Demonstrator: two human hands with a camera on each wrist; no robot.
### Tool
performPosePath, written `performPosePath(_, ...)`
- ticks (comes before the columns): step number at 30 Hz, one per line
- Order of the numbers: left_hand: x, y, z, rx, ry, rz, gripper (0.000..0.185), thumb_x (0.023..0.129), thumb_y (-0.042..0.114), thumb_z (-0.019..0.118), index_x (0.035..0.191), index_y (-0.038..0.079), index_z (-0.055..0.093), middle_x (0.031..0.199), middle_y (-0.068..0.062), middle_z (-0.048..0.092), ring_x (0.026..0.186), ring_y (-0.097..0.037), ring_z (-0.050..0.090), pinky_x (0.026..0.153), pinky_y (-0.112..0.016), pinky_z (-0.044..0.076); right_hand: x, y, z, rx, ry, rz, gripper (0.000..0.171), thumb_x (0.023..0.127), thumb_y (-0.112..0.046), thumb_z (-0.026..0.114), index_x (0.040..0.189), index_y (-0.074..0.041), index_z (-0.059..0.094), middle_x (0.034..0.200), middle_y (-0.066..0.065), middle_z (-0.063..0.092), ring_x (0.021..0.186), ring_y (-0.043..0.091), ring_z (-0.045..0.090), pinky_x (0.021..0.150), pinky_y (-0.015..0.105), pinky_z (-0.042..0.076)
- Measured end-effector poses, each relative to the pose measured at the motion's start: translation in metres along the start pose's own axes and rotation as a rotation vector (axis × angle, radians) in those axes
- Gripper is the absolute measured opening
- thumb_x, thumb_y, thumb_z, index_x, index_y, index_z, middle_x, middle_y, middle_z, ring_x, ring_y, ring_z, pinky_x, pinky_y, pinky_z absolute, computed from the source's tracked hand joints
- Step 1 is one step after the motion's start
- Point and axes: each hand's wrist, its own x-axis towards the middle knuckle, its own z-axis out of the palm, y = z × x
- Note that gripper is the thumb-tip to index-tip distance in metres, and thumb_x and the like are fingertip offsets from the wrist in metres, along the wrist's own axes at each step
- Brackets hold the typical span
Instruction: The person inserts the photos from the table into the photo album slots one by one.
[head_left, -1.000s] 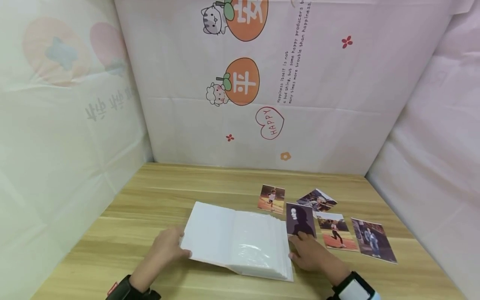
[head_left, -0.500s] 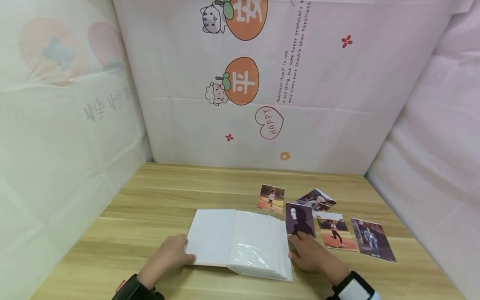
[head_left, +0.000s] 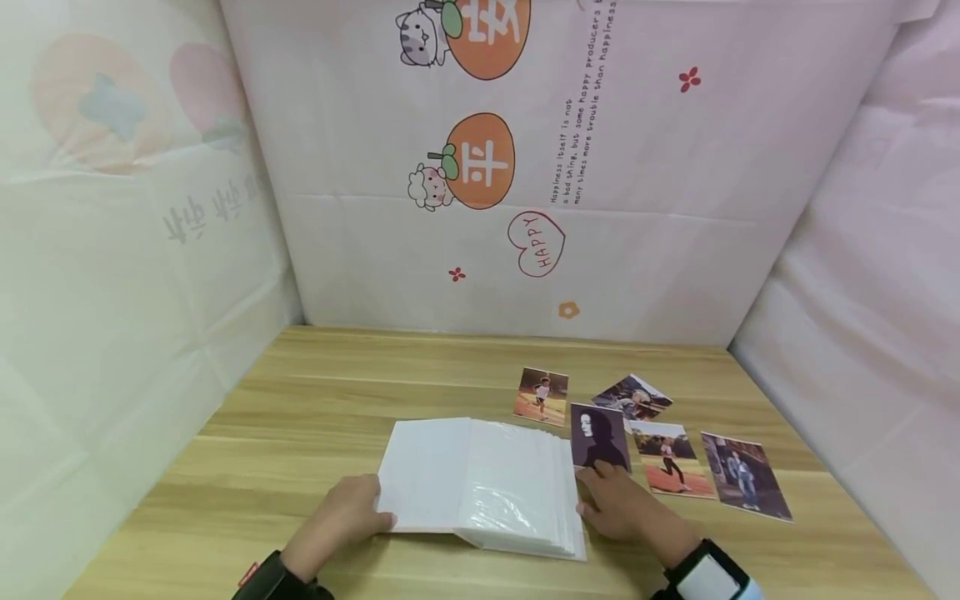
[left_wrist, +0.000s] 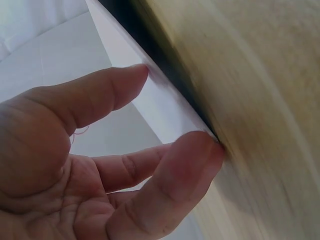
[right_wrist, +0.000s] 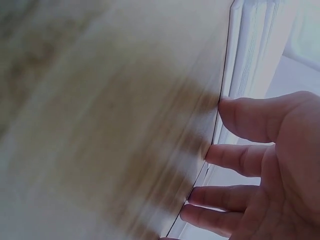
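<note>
See left cover (head_left: 423, 475) of white album (head_left: 482, 487) flatter on bench (head_left: 337, 392) than a second ago; likely settled open at pocket page (head_left: 513, 475). Grips cover edge with left hand (head_left: 348, 507), fingers curled; touches opposite edge with right hand (head_left: 617, 504), fingers spread.

Wood-grain table (head_left: 315, 400)
An open album (head_left: 427, 475) is lying left of the right hand (head_left: 615, 504), five photos (head_left: 672, 461) beyond and beside.

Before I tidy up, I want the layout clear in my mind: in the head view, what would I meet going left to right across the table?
Left hand → open photo album → dark portrait photo → track-runner photo in dark leggings → photo of a standing figure in blue.
</note>
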Motion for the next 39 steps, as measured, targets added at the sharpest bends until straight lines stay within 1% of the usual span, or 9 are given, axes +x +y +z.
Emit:
performPosePath(6, 0.002, 0.001, -0.001, 0.036, 0.031, 0.097, 0.032, 0.068, 0.015, 0.079, 0.091, 0.0, 0.063, 0.085, -0.013, 0.06, 0.075, -0.026, 0.054, 0.068, -0.043, 0.046, -0.001, 0.0, 0.001, -0.015, 0.028, -0.026, 0.047, 0.087, -0.024, 0.063, 0.124, 0.002, 0.05, 0.121, 0.033, 0.044, 0.112, 0.053, 0.037, 0.084, 0.062, 0.038)
performPosePath(11, 0.002, 0.001, 0.004, 0.026, 0.037, 0.254, 0.029, 0.066, 0.0, 0.074, 0.093, 0.003, 0.065, 0.087, -0.011, 0.055, 0.075, -0.022, 0.05, 0.068, -0.041, 0.044, -0.002, 0.004, 0.003, -0.026, 0.032, -0.03, 0.05, 0.087, -0.029, 0.063, 0.127, -0.001, 0.05, 0.122, 0.028, 0.044, 0.113, 0.048, 0.037, 0.076, 0.062, 0.041)
performPosePath(14, 0.001, 0.001, 0.004, 0.019, 0.024, 0.299, 0.031, 0.065, -0.002, 0.071, 0.095, 0.002, 0.065, 0.087, -0.01, 0.053, 0.074, -0.02, 0.047, 0.066, -0.038, 0.043, -0.002, 0.008, 0.004, -0.019, 0.047, -0.024, 0.053, 0.085, -0.031, 0.065, 0.128, -0.003, 0.05, 0.121, 0.027, 0.046, 0.11, 0.045, 0.041, 0.077, 0.059, 0.043)
performPosePath(18, -0.002, 0.001, 0.003, 0.0, -0.008, 0.323, 0.038, 0.062, 0.003, 0.074, 0.098, 0.001, 0.064, 0.086, -0.008, 0.051, 0.073, -0.019, 0.045, 0.065, -0.036, 0.043, -0.004, 0.013, 0.003, 0.03, 0.066, -0.011, 0.061, 0.08, -0.031, 0.071, 0.129, -0.003, 0.047, 0.12, 0.029, 0.043, 0.104, 0.041, 0.047, 0.078, 0.054, 0.045)
performPosePath(21, -0.002, 0.0, 0.002, -0.002, -0.023, 0.334, 0.043, 0.059, 0.005, 0.078, 0.099, 0.002, 0.063, 0.087, -0.007, 0.049, 0.072, -0.018, 0.044, 0.065, -0.035, 0.043, -0.005, 0.017, -0.002, 0.139, 0.078, -0.002, 0.065, 0.079, -0.03, 0.072, 0.131, -0.002, 0.046, 0.118, 0.029, 0.039, 0.102, 0.04, 0.048, 0.079, 0.054, 0.044)
performPosePath(25, -0.003, -0.001, 0.002, 0.006, -0.015, 0.332, 0.044, 0.059, 0.006, 0.08, 0.099, 0.004, 0.062, 0.086, -0.006, 0.048, 0.072, -0.018, 0.044, 0.065, -0.034, 0.043, 0.003, 0.028, -0.013, 0.292, 0.164, 0.015, 0.058, 0.083, -0.023, 0.069, 0.129, 0.003, 0.046, 0.114, 0.03, 0.045, 0.1, 0.041, 0.049, 0.079, 0.055, 0.043)
performPosePath(29, -0.004, 0.001, 0.002, 0.006, 0.002, 0.326, 0.044, 0.059, 0.009, 0.08, 0.098, 0.006, 0.062, 0.086, -0.005, 0.049, 0.072, -0.018, 0.044, 0.065, -0.036, 0.043, 0.021, 0.049, -0.026, 0.37, 0.211, 0.118, 0.054, 0.087, -0.019, 0.064, 0.126, 0.01, 0.044, 0.106, 0.026, 0.054, 0.094, 0.038, 0.055, 0.075, 0.05, 0.045)
performPosePath(34, -0.004, 0.003, 0.003, 0.014, 0.004, 0.337, 0.043, 0.059, 0.012, 0.081, 0.098, 0.006, 0.062, 0.087, -0.005, 0.049, 0.072, -0.018, 0.044, 0.065, -0.036, 0.043, 0.041, 0.07, -0.036, 0.377, 0.179, 0.246, 0.059, 0.086, -0.02, 0.063, 0.127, 0.015, 0.039, 0.093, 0.021, 0.057, 0.081, 0.032, 0.056, 0.068, 0.045, 0.045)
performPosePath(39, -0.003, 0.004, 0.005, 0.033, 0.008, 0.334, 0.044, 0.059, 0.013, 0.081, 0.097, 0.006, 0.062, 0.086, -0.005, 0.049, 0.071, -0.018, 0.045, 0.065, -0.035, 0.043, 0.054, 0.083, -0.035, 0.308, 0.18, 0.267, 0.062, 0.083, -0.018, 0.065, 0.125, 0.019, 0.039, 0.112, 0.037, 0.05, 0.101, 0.049, 0.05, 0.082, 0.053, 0.041)
